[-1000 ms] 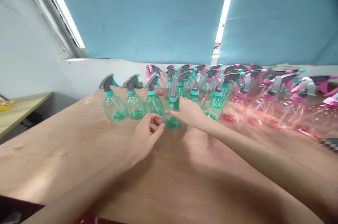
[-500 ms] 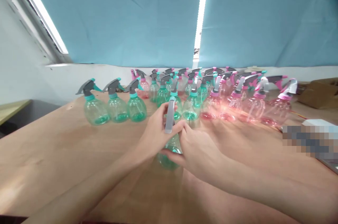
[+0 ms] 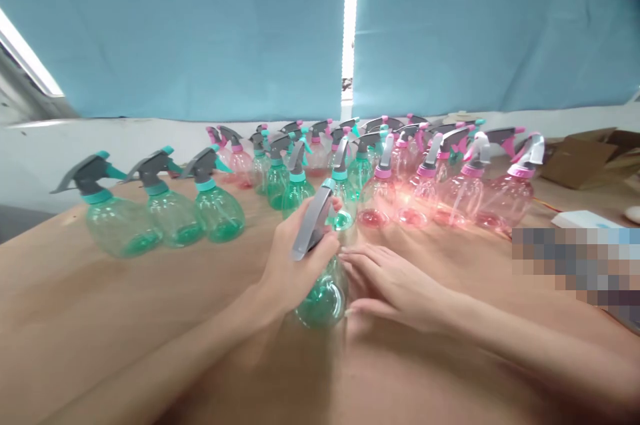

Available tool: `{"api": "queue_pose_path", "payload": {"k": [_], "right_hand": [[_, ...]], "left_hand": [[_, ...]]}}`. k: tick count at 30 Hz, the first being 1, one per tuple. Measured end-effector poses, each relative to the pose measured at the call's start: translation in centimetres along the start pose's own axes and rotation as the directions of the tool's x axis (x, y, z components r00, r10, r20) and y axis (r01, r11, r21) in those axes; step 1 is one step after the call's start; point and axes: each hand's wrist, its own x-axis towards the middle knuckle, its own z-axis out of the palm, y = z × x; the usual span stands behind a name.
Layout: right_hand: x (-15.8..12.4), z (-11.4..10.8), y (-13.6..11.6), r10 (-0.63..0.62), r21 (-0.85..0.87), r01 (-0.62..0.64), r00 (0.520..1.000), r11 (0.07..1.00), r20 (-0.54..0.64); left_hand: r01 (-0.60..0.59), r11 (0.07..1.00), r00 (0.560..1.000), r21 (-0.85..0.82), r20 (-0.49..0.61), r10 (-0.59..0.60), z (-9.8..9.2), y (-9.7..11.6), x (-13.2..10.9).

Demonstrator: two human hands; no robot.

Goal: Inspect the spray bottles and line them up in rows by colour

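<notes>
A clear green spray bottle (image 3: 323, 301) with a grey trigger head stands tilted in front of me on the table. My left hand (image 3: 284, 255) is wrapped around its neck and head, which hides the collar. Just right of the bottle, my right hand (image 3: 395, 285) has its thumb and fingers apart and holds nothing. Its fingertips are close to the bottle's side; whether they touch it I cannot tell. Behind my hands stand more green spray bottles (image 3: 299, 191) and a row of pink spray bottles (image 3: 377, 201).
Three green spray bottles (image 3: 220, 211) stand at the left of the wooden table (image 3: 125, 318). Further bottles crowd the back by the wall. At the right are an open cardboard box (image 3: 580, 158) and a white object (image 3: 587, 219) beside a blurred-out patch.
My right hand has let go of the bottle's side and its fingers have opened. The grey head now leans more to the left in my left hand. The view has turned slightly right.
</notes>
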Motion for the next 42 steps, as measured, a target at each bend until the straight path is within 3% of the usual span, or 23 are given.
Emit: {"api": "queue_pose_path", "payload": {"k": [4, 7, 15, 23, 27, 33, 38, 42], "right_hand": [[-0.2, 0.3, 3.1, 0.037, 0.012, -0.038, 0.995, 0.999, 0.092], [0.0, 0.6, 4.0, 0.081, 0.011, -0.083, 0.990, 0.996, 0.116], [0.2, 0.9, 4.1, 0.138, 0.079, -0.153, 0.976, 0.985, 0.170], [0.2, 0.8, 4.2, 0.144, 0.094, -0.161, 0.976, 0.982, 0.163], [0.1, 0.8, 4.2, 0.136, 0.089, -0.152, 0.977, 0.984, 0.162], [0.1, 0.9, 4.3, 0.131, 0.088, -0.147, 0.978, 0.985, 0.162], [0.1, 0.8, 4.3, 0.135, 0.098, -0.152, 0.978, 0.984, 0.159], [0.0, 0.9, 4.4, 0.127, 0.104, -0.144, 0.979, 0.984, 0.157]], "left_hand": [[0.005, 1.000, 1.000, 0.010, 0.017, -0.005, 0.1, -0.3, 0.7], [0.006, 1.000, 0.998, 0.015, 0.063, -0.007, 0.1, -0.3, 1.2], [0.037, 0.998, 0.990, 0.059, 0.137, -0.045, -0.1, 0.5, 1.3], [0.070, 0.997, 0.989, 0.017, 0.130, -0.072, -0.2, 0.7, 1.4], [0.048, 0.998, 0.996, 0.034, 0.074, -0.051, -0.2, 0.6, 1.3], [0.058, 0.998, 0.988, 0.009, 0.145, -0.059, -0.3, 0.6, 1.5], [0.021, 0.996, 0.993, 0.083, 0.115, -0.031, -0.7, 0.9, 1.5], [0.018, 0.997, 0.988, 0.071, 0.150, -0.028, -0.8, 0.6, 1.3]]}}
